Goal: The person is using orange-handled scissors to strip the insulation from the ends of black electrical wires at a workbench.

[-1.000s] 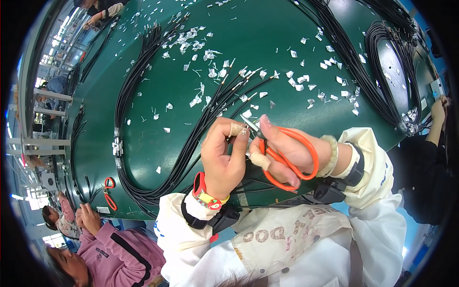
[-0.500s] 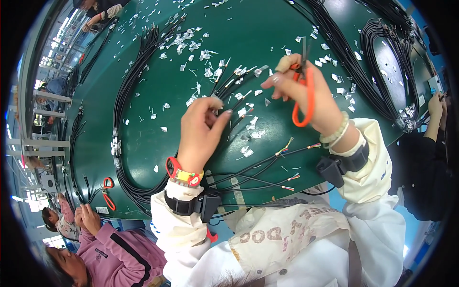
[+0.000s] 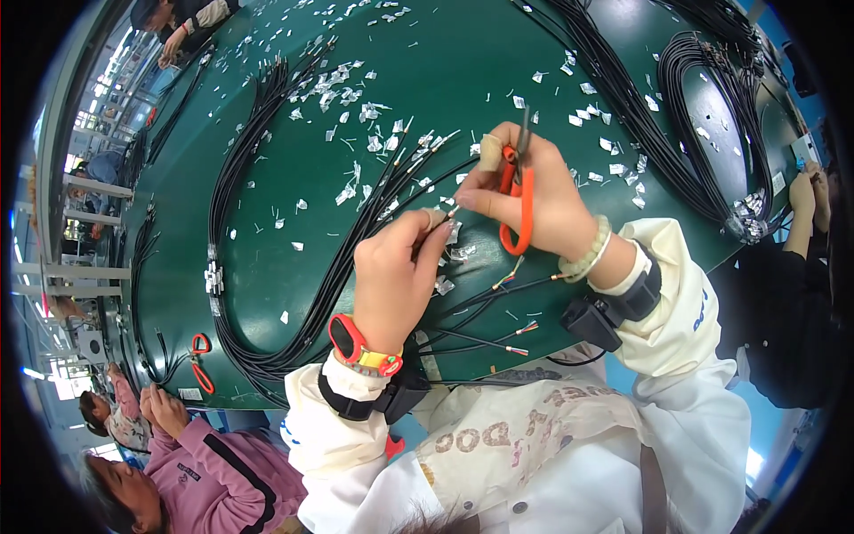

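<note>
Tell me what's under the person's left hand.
Green table and black cables show on either side of the left hand; whatever lies directly beneath it, including any cables crossing there, is covered.

Two pairs of orange-handled metal snips [image 3: 527,209]: one between one and two o'clock, another at eight. One bare left hand [image 3: 394,280], one bare right hand [image 3: 544,191]. Four stripped black cable ends [image 3: 505,347] between three and five o'clock. Two boxy black wrist units [image 3: 592,322].
</note>
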`<state>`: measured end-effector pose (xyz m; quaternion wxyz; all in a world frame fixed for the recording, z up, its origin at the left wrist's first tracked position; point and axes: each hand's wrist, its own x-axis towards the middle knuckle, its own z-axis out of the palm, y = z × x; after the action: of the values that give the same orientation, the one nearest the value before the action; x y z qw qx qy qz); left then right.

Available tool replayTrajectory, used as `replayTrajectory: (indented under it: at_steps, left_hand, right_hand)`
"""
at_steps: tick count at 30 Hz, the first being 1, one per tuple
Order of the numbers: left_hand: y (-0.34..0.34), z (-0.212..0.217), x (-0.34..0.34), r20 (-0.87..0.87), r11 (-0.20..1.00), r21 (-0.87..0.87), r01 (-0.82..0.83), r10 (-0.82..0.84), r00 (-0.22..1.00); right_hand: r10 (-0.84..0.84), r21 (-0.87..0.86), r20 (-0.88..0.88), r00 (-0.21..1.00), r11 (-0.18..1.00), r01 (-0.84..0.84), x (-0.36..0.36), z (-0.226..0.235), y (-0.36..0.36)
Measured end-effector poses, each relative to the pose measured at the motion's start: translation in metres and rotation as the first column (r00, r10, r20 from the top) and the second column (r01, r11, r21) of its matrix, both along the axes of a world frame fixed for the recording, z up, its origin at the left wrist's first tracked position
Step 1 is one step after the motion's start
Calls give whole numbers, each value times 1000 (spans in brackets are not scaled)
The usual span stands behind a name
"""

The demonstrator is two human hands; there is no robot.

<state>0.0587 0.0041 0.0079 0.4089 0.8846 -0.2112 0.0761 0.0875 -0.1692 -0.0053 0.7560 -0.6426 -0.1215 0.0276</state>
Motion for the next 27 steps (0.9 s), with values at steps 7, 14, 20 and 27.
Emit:
replayTrajectory:
  at_steps: [7,14,20,27]
  left_hand:
    - [2,3,-5,-481,916,-376,-142,-63,874]
    - [1,5,-10,-509,894,-426,-137,-111,853]
    - [9,12,-9,-657,803,-573,-164,-331,678]
    - [17,9,-5,-676,740,-649,-174,-457,578]
  right_hand:
    - [61,-87,264,963,995,-40,-6,5,-1]
    - [22,91,66,998,995,-28,-6,1,9]
    - [136,190,5,991,973,-134,-1,-2,8]
    - [140,120,132,981,980,-156,-6,3,7]
